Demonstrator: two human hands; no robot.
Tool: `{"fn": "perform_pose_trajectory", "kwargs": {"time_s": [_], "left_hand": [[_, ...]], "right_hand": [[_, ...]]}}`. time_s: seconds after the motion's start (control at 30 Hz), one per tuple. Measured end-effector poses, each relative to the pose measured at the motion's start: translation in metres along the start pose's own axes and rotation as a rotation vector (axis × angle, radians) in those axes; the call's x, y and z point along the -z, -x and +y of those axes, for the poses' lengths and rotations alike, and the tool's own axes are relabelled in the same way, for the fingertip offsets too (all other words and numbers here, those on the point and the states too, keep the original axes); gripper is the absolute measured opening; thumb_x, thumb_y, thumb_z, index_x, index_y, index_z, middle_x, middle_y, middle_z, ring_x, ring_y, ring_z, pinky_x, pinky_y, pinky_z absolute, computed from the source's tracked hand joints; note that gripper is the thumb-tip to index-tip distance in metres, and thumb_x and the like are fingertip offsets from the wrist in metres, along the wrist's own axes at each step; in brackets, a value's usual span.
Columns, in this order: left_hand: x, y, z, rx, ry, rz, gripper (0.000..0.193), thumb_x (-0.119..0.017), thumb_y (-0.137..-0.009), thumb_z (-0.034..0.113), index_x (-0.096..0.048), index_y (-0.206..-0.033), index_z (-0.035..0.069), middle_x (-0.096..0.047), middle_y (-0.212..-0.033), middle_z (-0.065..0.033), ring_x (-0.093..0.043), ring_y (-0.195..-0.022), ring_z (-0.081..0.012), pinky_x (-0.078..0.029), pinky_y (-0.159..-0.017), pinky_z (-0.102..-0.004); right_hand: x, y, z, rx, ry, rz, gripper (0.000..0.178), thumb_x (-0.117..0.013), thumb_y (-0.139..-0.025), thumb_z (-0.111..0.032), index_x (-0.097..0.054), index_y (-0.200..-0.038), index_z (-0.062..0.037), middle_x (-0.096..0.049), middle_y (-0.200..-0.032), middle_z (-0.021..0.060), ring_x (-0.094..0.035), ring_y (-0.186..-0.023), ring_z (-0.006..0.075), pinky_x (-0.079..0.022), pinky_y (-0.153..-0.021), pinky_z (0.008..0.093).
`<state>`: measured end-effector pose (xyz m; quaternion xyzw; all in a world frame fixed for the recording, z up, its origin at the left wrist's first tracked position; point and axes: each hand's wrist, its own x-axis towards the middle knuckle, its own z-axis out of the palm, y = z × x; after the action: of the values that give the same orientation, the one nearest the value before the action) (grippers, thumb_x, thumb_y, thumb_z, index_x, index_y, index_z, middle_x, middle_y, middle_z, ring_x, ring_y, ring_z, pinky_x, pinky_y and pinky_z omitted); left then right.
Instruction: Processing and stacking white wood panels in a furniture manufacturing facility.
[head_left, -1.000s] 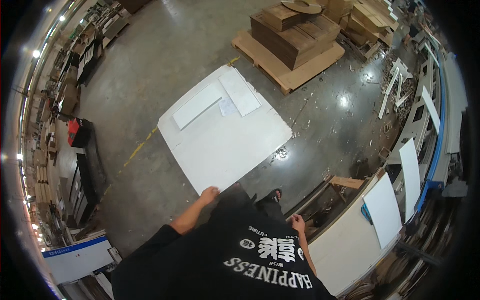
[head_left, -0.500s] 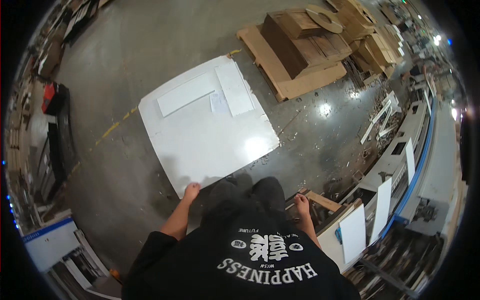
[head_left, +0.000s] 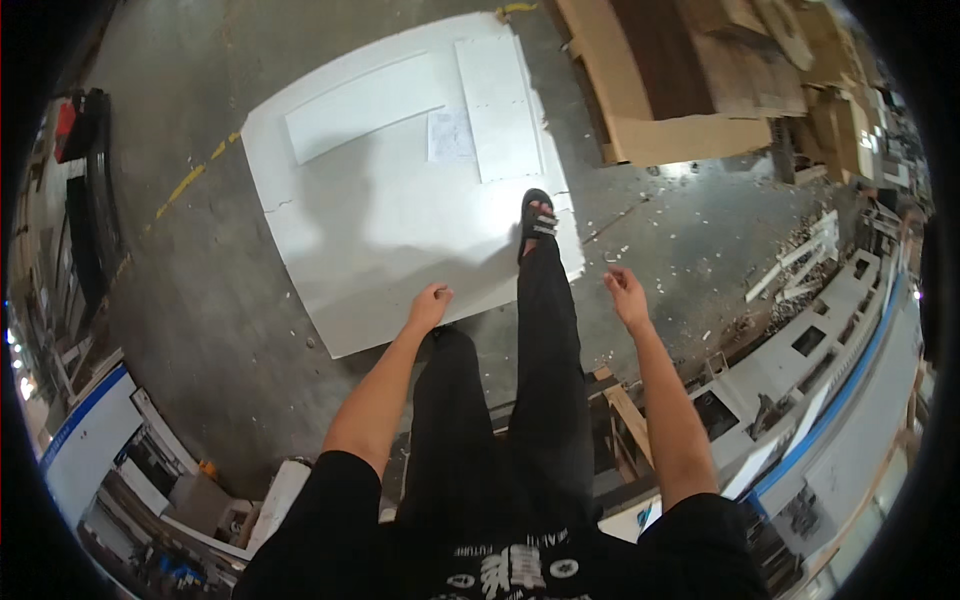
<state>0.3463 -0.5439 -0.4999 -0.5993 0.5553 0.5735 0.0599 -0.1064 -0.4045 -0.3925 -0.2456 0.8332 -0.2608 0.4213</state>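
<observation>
A large white board [head_left: 400,250] lies flat on the floor ahead of me. On its far part rest a long white panel [head_left: 365,105], another white panel [head_left: 500,115] and a printed paper sheet [head_left: 450,136]. My left hand [head_left: 431,306] hangs over the board's near edge, fingers curled in, with nothing visible in it. Out to the right, my right hand [head_left: 626,296] is over the floor beside the board, its fingers apart and holding nothing. My foot in a dark sandal [head_left: 537,220] stands on the board's right side.
Brown cardboard boxes and sheets [head_left: 690,140] are piled at the far right. A long grey machine [head_left: 820,340] with a blue edge runs along the right, scraps strewn near it. A yellow line [head_left: 180,192] marks the floor at left. Behind me on the left stands a blue-topped white unit [head_left: 95,430].
I have stepped forward, one foot now on the board. Both arms now reach further ahead; the right hand has swung forward from beside the wood frame, and its fingers have spread.
</observation>
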Motion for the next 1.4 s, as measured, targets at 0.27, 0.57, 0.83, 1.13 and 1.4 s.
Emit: {"fn": "perform_pose_trajectory", "kwargs": {"time_s": [0.27,0.57,0.83,1.13,1.4], "left_hand": [[-0.006,-0.258,-0.025,0.127,-0.078,0.209,0.062,-0.071,-0.096,0.045,-0.061,-0.136,-0.002,-0.068,-0.13,-0.0225,-0.065,-0.122,-0.0326,-0.049,-0.104,-0.0413],[0.029,-0.484,0.06,0.103,0.027,0.572,0.069,-0.079,-0.089,0.041,-0.06,-0.135,-0.006,-0.061,-0.137,-0.0256,-0.057,-0.13,-0.0352,-0.046,-0.109,-0.0456],[0.012,-0.472,0.082,0.167,0.378,0.33,0.056,-0.076,-0.094,0.026,-0.06,-0.136,-0.008,-0.067,-0.132,-0.0221,-0.063,-0.121,-0.03,-0.048,-0.103,-0.0411],[-0.033,-0.465,0.058,0.27,0.167,0.253,0.053,-0.077,-0.091,0.029,-0.065,-0.127,-0.008,-0.072,-0.122,-0.0176,-0.067,-0.11,-0.0282,-0.049,-0.098,-0.0401],[-0.09,-0.439,0.011,0.189,0.504,0.18,0.049,-0.073,-0.096,0.035,-0.067,-0.126,-0.004,-0.074,-0.107,-0.0137,-0.069,-0.092,-0.0212,-0.055,-0.079,-0.0381]], "right_hand": [[-0.175,-0.301,0.044,-0.102,0.311,-0.119,0.09,-0.077,-0.085,-0.063,-0.056,-0.136,0.0077,-0.063,-0.133,0.0293,-0.06,-0.126,0.0417,-0.048,-0.106,0.0473],[-0.257,-0.488,0.095,-0.125,0.656,0.205,0.133,-0.082,-0.067,-0.078,-0.025,-0.155,0.004,-0.035,-0.155,0.0332,-0.032,-0.147,0.0472,-0.032,-0.119,0.057],[-0.226,-0.485,0.104,0.005,0.308,0.133,0.114,-0.091,-0.075,-0.043,-0.026,-0.159,-0.002,-0.041,-0.157,0.0241,-0.042,-0.145,0.0391,-0.036,-0.118,0.0497],[-0.247,-0.47,0.071,0.219,0.438,0.272,0.105,-0.09,-0.075,-0.048,-0.038,-0.147,0.0087,-0.047,-0.143,0.0321,-0.048,-0.133,0.0468,-0.041,-0.112,0.0508],[-0.31,-0.438,0.069,-0.068,0.331,0.23,0.098,-0.08,-0.081,-0.055,-0.038,-0.148,0.0033,-0.044,-0.143,0.0323,-0.045,-0.132,0.048,-0.042,-0.11,0.0578]]}}
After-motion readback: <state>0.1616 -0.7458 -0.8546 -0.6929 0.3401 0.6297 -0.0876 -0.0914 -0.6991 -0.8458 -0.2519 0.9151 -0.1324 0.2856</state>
